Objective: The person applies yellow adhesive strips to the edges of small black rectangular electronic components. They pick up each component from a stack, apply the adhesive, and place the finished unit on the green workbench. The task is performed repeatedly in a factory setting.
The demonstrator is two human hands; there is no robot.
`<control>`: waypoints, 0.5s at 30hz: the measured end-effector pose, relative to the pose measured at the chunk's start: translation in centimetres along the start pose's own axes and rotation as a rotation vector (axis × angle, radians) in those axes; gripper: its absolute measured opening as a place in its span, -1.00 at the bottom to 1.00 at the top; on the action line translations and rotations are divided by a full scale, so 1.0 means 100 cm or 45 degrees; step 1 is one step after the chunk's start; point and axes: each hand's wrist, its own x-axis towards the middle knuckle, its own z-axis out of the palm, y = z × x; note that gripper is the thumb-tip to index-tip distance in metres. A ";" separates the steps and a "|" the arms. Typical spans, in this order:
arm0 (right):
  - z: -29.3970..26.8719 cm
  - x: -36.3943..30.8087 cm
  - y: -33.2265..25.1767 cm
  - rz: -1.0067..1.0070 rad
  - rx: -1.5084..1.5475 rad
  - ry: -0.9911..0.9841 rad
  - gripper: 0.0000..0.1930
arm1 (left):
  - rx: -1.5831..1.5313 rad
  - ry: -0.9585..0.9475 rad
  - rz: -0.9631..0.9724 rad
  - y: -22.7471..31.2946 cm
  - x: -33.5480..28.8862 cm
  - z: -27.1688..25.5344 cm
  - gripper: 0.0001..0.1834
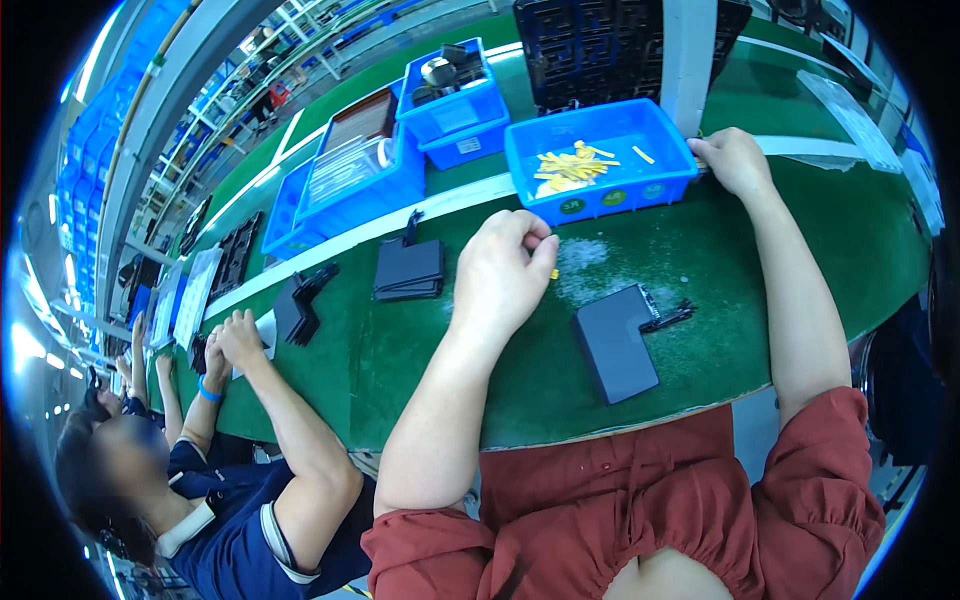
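Note:
My left hand [503, 262] is closed in front of the blue bin, with a small yellow piece [555, 274] showing at its fingertips. My right hand [738, 160] reaches to the bin's right corner, its thumb and finger pinched together; what lies between them is hidden. Loose yellow strips [575, 167] are heaped in the blue bin [610, 205]. On the green table nearest me lies a flat dark L-shaped part [612, 345] with black prongs on its right side. Pale crumbs [590, 262] are scattered between it and the bin.
Stacked dark L-shaped parts [408, 268] lie left of my left hand, and more [298, 310] beyond. Blue bins [372, 190] stand farther back. A metal post [688, 70] and black panel [585, 50] rise behind. At left, a co-worker's hands [232, 340] work at the green table [400, 365].

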 end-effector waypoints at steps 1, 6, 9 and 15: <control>-0.001 0.000 0.003 -0.093 0.094 0.135 -0.62 | -0.027 0.016 0.019 0.002 0.001 0.000 -0.86; -0.020 -0.033 -0.041 -0.295 0.850 0.220 -0.73 | -0.223 0.003 0.076 0.013 -0.003 0.000 -0.85; -0.015 -0.078 -0.079 -0.219 1.376 -0.359 -0.76 | -0.519 0.079 0.214 0.012 -0.006 0.011 -0.76; -0.007 -0.109 -0.098 -0.334 1.536 -0.453 -0.82 | -0.726 0.028 0.135 0.019 -0.010 0.013 -0.72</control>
